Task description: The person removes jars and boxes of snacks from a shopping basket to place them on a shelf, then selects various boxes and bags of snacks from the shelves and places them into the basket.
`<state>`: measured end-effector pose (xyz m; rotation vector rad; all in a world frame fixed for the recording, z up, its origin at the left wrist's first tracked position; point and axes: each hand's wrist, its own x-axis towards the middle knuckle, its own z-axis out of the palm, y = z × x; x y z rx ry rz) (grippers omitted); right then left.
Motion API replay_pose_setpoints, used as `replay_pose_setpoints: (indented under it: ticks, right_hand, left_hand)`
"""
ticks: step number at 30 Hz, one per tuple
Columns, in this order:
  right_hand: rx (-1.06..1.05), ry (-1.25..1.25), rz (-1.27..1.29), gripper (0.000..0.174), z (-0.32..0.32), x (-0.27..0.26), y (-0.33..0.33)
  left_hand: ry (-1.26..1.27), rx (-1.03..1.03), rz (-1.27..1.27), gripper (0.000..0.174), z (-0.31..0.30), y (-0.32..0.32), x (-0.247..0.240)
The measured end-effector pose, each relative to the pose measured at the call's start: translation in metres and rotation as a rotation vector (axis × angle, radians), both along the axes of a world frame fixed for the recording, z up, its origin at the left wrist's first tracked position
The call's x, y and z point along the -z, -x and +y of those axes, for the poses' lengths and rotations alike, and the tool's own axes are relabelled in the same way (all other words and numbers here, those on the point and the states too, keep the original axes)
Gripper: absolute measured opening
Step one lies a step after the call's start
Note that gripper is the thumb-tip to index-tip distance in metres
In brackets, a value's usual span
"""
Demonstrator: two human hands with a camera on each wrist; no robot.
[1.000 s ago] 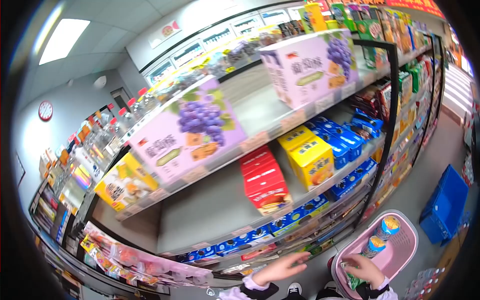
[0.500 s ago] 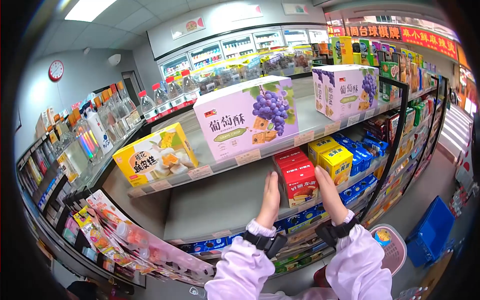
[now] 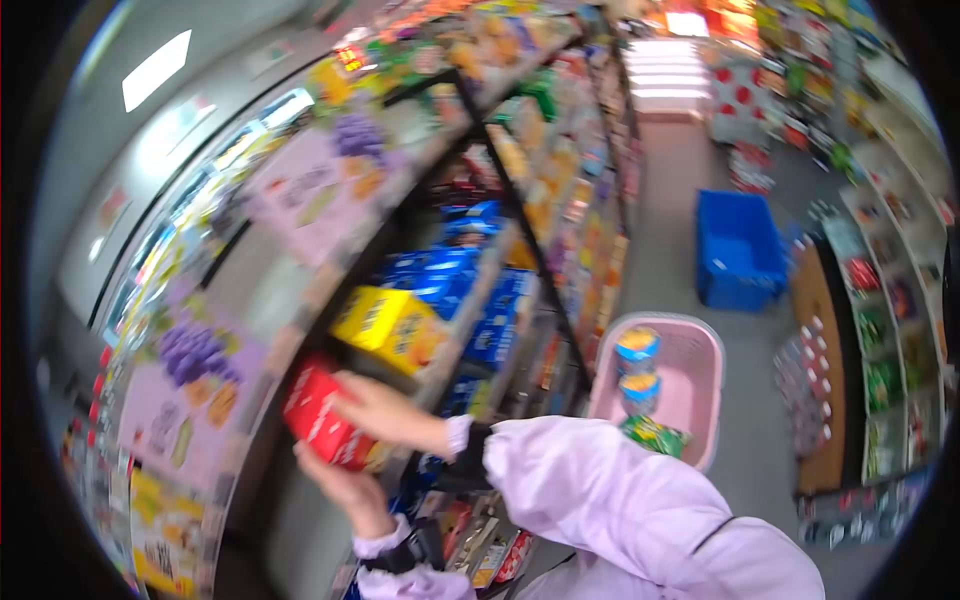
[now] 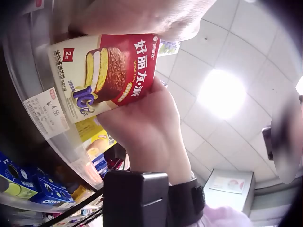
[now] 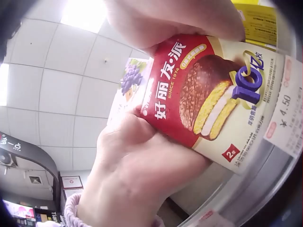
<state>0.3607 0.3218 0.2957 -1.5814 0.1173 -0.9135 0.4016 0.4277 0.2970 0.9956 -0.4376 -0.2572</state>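
Observation:
Two bare hands hold a stack of red boxes [image 3: 322, 414] between them at the shelf. In the head view the right hand [image 3: 392, 412] lies along the boxes' right side and the left hand [image 3: 345, 488] supports the lower left side. The left wrist view shows the red and cream end of a box [image 4: 106, 73] between the left hand [image 4: 137, 19] above and the right hand [image 4: 151, 127] below. In the right wrist view the right hand [image 5: 175, 21] is above the same box [image 5: 208, 94], the left hand [image 5: 142, 161] below. Most fingertips are hidden.
Beside the red boxes stand yellow boxes [image 3: 390, 328] and blue packs [image 3: 440, 278]. Purple grape boxes [image 3: 190, 400] are on the shelf above. A pink basket [image 3: 700, 375] with two blue cups and a green packet stands on the floor, near a blue crate [image 3: 740, 250].
The hands have closed in from both sides and now touch the red boxes. The head view has turned right, so the shelf appears further left and the basket and aisle show more fully.

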Motion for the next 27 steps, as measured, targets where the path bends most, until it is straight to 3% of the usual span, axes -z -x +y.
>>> replay_pose_setpoints:
  ticks: [1,3,5,6,12,15,17,21,23,27]
  right_hand:
    - [0.110,0.051,-0.054,0.051,0.006,0.006,-0.003]
    - [-0.060,0.000,-0.157,0.054,0.010,0.002,0.008]
    - [-0.101,0.017,-0.195,0.056,0.016,-0.008,0.022]
    - [-0.006,0.085,-0.166,0.058,0.023,-0.001,0.019]
    - [-0.096,0.109,-0.158,0.065,0.024,0.003,0.098]
    - [-0.022,0.098,-0.149,0.068,0.017,0.026,0.132]
    - [0.034,0.007,-0.189,0.066,0.010,0.041,0.160]
    - [0.168,-0.305,-0.193,0.055,-0.012,0.081,0.212]
    - [0.408,-0.251,0.026,0.052,-0.021,0.111,0.242]
    - [0.684,-0.474,0.244,0.049,-0.034,0.171,0.297]
  left_hand:
    - [-0.004,0.000,-0.024,0.059,0.003,0.009,-0.005]
    - [-0.029,-0.074,-0.071,0.060,0.010,0.016,-0.008]
    - [0.009,-0.156,-0.014,0.060,0.009,0.037,-0.022]
    - [0.015,-0.163,-0.024,0.059,0.014,0.041,-0.020]
    - [0.041,-0.176,0.043,0.061,0.012,0.112,-0.019]
    - [-0.055,-0.048,-0.140,0.060,0.016,0.114,0.011]
    - [-0.130,-0.079,-0.204,0.058,-0.004,0.138,0.021]
    - [-0.272,0.277,-0.459,0.064,-0.052,0.155,0.058]
    - [-0.301,0.506,-0.439,0.068,-0.080,0.171,0.082]
    - [-0.474,0.807,-0.242,0.060,-0.119,0.210,0.167]
